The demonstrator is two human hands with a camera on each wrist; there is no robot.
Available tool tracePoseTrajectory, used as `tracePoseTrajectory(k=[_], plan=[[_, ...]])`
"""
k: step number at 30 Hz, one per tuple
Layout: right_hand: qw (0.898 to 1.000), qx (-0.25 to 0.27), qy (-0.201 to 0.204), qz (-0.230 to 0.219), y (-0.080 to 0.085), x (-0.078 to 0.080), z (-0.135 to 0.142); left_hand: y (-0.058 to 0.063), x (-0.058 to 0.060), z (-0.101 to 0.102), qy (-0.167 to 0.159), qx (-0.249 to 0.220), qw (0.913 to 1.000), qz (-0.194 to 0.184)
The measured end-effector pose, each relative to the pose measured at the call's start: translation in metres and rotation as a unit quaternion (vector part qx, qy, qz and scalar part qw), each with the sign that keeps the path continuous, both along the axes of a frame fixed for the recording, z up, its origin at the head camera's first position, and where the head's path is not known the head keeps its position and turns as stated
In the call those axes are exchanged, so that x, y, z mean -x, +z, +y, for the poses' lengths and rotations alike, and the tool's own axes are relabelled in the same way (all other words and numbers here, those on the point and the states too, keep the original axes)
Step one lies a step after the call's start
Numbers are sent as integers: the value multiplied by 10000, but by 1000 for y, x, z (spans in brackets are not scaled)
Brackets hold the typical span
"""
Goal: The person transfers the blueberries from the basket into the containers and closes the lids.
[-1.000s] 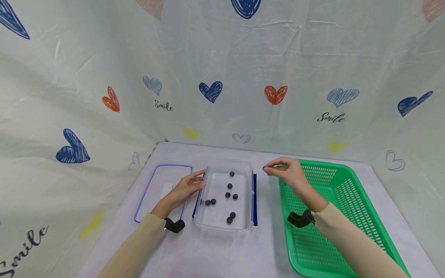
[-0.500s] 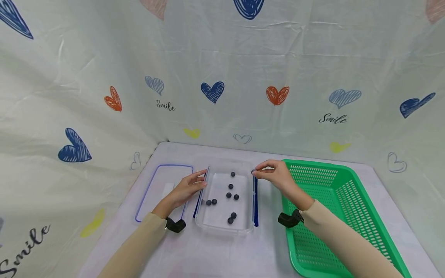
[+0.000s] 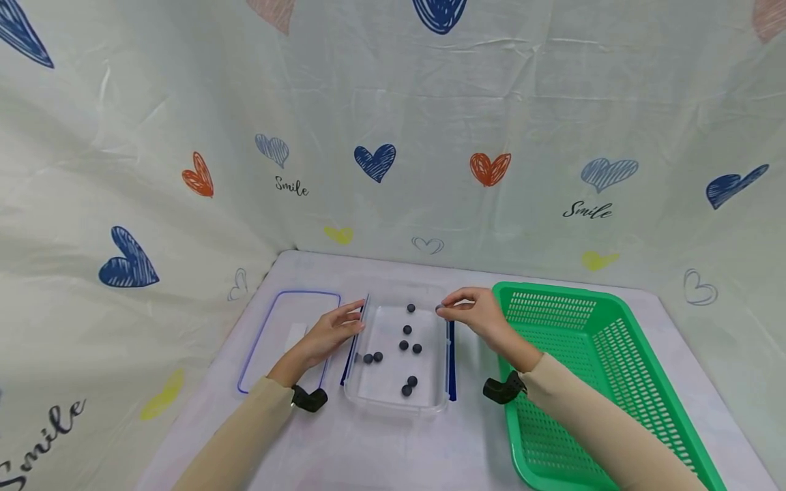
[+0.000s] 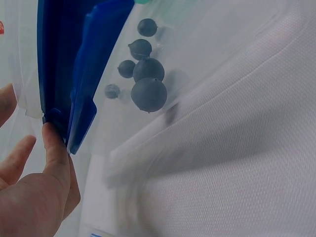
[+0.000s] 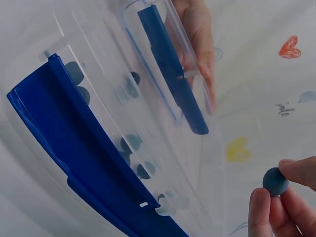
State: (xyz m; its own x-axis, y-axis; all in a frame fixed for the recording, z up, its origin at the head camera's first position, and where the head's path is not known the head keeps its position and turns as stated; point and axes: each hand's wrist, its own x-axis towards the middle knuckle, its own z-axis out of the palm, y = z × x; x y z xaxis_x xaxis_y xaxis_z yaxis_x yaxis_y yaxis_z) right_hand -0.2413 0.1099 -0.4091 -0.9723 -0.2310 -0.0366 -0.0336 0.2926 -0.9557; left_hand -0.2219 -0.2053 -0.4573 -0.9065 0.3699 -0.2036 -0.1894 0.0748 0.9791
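Between thumb and fingertips my right hand point(image 3: 477, 317) pinches a small dark blue-grey ball point(image 5: 275, 181), held above the right rim of a clear plastic box point(image 3: 393, 408). Several similar dark balls point(image 3: 403, 345) lie scattered on the box floor. My left hand point(image 3: 328, 334) rests at the box's left side, its fingers fairly straight. In the left wrist view a fingertip point(image 4: 52, 133) touches the lower end of a blue latch point(image 4: 84, 118) on that side. Another blue latch point(image 5: 94, 153) hangs along the right side.
A clear lid with a blue rim point(image 3: 270, 310) lies flat left of the box. To the right stands a large green perforated basket point(image 3: 512, 436), partly under my right forearm. A hanging sheet with printed hearts point(image 3: 430, 204) rises behind the table point(image 3: 467, 450).
My right hand has moved left with the ball, from beside the green basket to above the box's right edge. The left hand stays in place at the box.
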Motion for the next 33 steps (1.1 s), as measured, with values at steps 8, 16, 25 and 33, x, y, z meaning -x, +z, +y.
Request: tracePoseTrajectory(k=[8,16,25,33], plan=[[9999,155,-10,-74,1,-2,2,1,0,0,-11,21,10000,19],[9993,349,-139,-69,5,-4,18,-2,1,0,18,-4,10000,22],[9980,513,-359,102,10,-8,42,-1,0,-1,16,5,10000,34],[9955,623,-641,317,14,-10,65,0,-2,0,28,8,10000,12]])
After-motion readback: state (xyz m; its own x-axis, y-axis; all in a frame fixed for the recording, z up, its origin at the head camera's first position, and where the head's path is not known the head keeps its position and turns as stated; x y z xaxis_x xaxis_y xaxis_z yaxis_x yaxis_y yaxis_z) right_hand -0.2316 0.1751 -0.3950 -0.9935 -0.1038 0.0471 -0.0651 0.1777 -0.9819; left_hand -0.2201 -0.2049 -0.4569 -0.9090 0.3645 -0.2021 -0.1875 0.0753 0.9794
